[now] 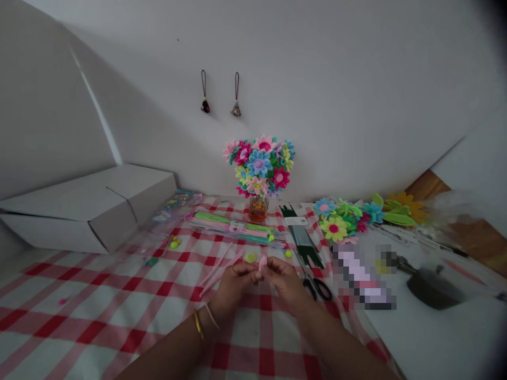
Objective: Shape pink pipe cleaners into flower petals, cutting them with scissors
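Here, the left fingers (247, 273) and right fingers (272, 267) both pinch a small, fuzzy pale-pink piece (262, 262) above the red-and-white checked cloth (245, 327).

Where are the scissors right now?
The scissors lie on the checked cloth in the head view, to the person's right, just beyond the right forearm, with their black handles near the right hand.

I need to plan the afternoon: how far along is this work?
The flowers in the glass vase look done. In hand is a small pink piece, held by the fingers of the left hand and right hand. Loose pink strips and bundled bright strips seem left to use; the final count can't be told.
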Tool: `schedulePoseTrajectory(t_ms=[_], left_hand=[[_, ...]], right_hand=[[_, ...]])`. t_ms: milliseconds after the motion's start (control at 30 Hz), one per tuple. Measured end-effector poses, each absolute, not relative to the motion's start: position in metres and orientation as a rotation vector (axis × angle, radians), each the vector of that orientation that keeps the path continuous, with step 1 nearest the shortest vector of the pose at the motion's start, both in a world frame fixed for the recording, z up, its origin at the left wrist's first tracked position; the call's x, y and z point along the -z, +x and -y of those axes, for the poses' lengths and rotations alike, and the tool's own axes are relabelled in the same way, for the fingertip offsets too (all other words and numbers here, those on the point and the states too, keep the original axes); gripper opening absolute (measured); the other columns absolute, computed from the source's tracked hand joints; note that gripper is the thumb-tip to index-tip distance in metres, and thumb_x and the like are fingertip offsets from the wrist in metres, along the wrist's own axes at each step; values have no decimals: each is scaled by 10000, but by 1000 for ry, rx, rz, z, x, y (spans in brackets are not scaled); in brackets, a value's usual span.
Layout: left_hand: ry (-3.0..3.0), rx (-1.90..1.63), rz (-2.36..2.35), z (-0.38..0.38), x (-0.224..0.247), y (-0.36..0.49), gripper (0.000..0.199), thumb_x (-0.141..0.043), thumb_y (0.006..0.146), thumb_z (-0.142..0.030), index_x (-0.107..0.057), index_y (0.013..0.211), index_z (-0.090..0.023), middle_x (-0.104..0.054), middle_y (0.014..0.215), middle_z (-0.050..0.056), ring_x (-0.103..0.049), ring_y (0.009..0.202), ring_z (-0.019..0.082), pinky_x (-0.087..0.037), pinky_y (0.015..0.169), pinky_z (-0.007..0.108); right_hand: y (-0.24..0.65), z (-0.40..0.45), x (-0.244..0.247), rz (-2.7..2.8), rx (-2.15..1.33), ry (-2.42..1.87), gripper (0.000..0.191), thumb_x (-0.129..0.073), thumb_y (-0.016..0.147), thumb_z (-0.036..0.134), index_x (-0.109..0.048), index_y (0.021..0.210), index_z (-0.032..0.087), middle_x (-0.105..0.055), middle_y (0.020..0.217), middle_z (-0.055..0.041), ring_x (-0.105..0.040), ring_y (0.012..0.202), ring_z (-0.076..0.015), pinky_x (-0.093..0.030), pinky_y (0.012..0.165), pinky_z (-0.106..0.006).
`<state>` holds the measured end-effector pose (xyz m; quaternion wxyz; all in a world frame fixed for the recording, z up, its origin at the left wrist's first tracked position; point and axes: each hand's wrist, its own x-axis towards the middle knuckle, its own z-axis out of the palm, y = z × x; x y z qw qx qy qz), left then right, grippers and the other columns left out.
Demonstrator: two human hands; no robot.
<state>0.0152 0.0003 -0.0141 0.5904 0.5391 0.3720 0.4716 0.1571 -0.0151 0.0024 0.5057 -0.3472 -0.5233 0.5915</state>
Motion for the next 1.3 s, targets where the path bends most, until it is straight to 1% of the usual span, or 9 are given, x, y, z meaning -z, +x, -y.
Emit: schedulePoseTrajectory(t_ms=[133,200,300,433,533,667,833,1167,1300], left_hand=[[1306,-1123,-907,-3,16,11,277,-642,661,-389,-611,587,-123,-568,578,15,-486,581,117,-386,603,251],[1267,-1194,-842,-6,16,8,260,-609,697,-388,-627,664,-130,-581,625,20,-490,603,119,-397,623,258],[1180,-1179,-747,-8,13,4,210,-647,674,-331,-642,740,-131,-599,680,30,-505,639,124,-408,660,273],[1057,-1160,-775,-7,8,3,171,-673,649,-290,-623,634,-127,-565,604,11,-482,592,103,-393,619,249],[907,-1195,-789,-5,5,5,186,-694,624,-296,-606,624,-132,-543,591,-8,-462,566,84,-375,580,225],[886,-1141,-724,-4,5,8,204,-693,625,-312,-614,640,-124,-544,602,-4,-462,560,79,-369,573,224],[948,-1081,-740,-6,11,8,178,-724,588,-249,-649,694,-128,-598,671,17,-493,612,90,-380,614,228],[1118,-1004,-610,-2,7,6,116,-655,671,-255,-632,672,-141,-589,624,-2,-504,613,107,-379,650,252],[1132,-1075,-736,-5,10,6,142,-669,648,-270,-632,652,-133,-562,584,-12,-468,576,94,-359,613,242]], right_hand=[[159,17,-10,1361,-1286,-904,286,-516,781,447,-590,740,173,-569,709,-16,-511,686,-137,-400,696,-276],[161,17,-12,1462,-1260,-929,293,-500,792,444,-595,737,172,-571,692,-19,-514,675,-138,-399,677,-270],[163,17,-11,1570,-1253,-982,266,-520,786,414,-606,711,173,-563,661,-8,-498,644,-125,-386,640,-253],[164,15,-2,1495,-1322,-986,191,-600,733,363,-629,790,183,-594,748,-6,-509,690,-123,-392,669,-256],[164,12,3,1415,-1339,-985,213,-652,680,328,-632,841,189,-616,813,-8,-529,729,-130,-402,693,-266],[164,11,3,1437,-1199,-1028,163,-618,709,331,-640,790,191,-624,778,-2,-537,722,-133,-405,692,-269],[163,12,1,1495,-1102,-1078,153,-598,723,338,-643,777,202,-623,745,-2,-535,700,-139,-404,671,-267],[159,16,4,1300,-1513,-916,150,-643,684,323,-624,689,174,-575,672,1,-492,646,-119,-373,657,-257],[158,14,4,1334,-1354,-1025,175,-620,703,348,-641,731,176,-592,690,-6,-494,650,-127,-371,645,-260]])
